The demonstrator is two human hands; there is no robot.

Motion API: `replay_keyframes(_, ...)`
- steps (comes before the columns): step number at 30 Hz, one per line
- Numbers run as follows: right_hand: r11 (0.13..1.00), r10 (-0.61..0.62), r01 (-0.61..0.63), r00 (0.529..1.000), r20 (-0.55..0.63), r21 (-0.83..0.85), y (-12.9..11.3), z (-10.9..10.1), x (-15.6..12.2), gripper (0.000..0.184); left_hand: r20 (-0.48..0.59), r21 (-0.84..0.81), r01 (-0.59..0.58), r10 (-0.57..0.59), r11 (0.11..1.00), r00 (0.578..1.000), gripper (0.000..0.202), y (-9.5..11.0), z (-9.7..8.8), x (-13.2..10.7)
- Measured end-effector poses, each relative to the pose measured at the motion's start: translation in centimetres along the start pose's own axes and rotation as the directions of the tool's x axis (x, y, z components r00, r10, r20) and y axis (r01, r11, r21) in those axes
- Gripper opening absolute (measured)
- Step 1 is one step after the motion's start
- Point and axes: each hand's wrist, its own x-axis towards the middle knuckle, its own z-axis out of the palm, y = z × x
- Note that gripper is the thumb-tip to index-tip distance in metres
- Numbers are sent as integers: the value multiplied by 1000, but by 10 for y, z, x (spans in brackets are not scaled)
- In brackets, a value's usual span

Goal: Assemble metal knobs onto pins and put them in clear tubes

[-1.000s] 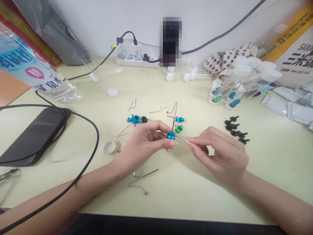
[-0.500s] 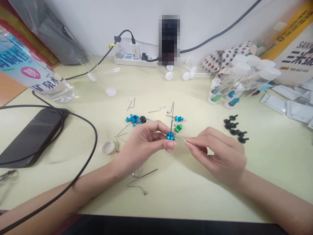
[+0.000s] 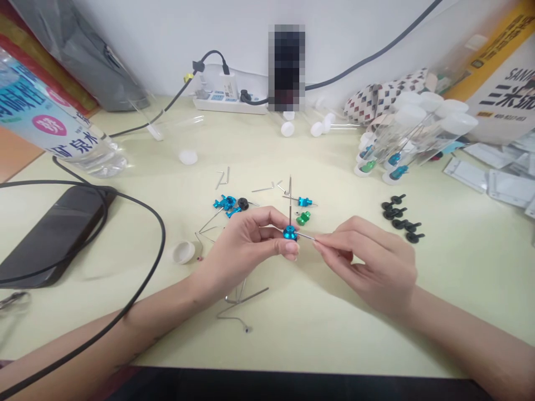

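My left hand [image 3: 251, 239] pinches a small blue metal fitting [image 3: 290, 232] between thumb and fingers. A thin dark rod [image 3: 290, 214] stands upright out of its top. From the right, my right hand [image 3: 370, 262] grips a thin metal rod [image 3: 306, 235] between thumb and forefinger, its tip at the fitting's side; the rod's other end is hidden in the hand. Just beyond the fingers lie a green fitting [image 3: 304, 218] and another blue fitting [image 3: 305, 201]. Several blue fittings [image 3: 225, 202] and a black knob [image 3: 243, 204] are grouped behind my left hand.
Bent metal rods [image 3: 238, 302] lie near the front, beside a white cap [image 3: 183, 252]. Black thumb screws [image 3: 400, 224] sit at right, before capped clear tubes [image 3: 412, 120]. A phone [image 3: 58, 234], black cable [image 3: 161, 223] and water bottle [image 3: 79, 133] occupy the left.
The rod standing in the blue fitting looks more upright than before. The right hand has shifted slightly left with its rod; the whole view has also moved a little.
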Motion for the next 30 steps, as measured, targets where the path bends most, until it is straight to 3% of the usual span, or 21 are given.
replay_keyframes(10,955,-182,172,983,-21,-241,1,0,0,9,-16,41,4,-3,999,1000,14,1,0,0)
replay_keyframes(22,898,-338,334,940,35,-287,6,-5,-5,14,-20,87,-38,40,995,999,8,1,0,-1)
replay_keyframes(30,884,-352,346,935,41,-313,4,-5,-5,12,-45,138,-79,86,987,995,8,-1,0,-1)
